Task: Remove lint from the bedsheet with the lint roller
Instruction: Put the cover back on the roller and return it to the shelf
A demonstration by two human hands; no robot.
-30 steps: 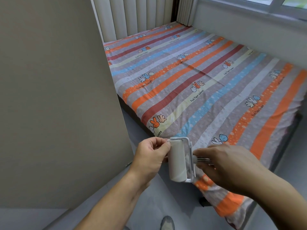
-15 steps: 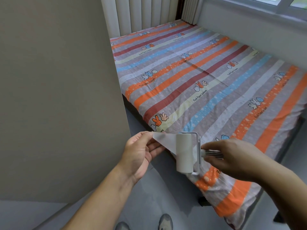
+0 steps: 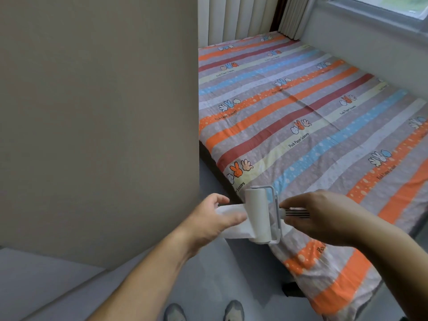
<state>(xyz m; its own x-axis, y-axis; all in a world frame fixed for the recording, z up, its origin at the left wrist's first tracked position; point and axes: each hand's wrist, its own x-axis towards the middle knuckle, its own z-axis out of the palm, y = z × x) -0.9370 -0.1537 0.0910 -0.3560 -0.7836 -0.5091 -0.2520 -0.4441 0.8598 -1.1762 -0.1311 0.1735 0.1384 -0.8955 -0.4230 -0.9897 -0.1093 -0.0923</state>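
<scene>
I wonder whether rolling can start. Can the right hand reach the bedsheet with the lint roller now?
Probably yes: the bedsheet lies just beyond the lint roller in the right hand, nothing between. However, the left hand holds a peeled strip joined to the roll.

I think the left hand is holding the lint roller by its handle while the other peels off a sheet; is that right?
No: in the head view the right hand holds the lint roller by its handle, and the left hand peels off the sheet.

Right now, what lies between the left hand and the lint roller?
A peeled white sheet stretches from the left hand to the lint roller, in the head view.
</scene>
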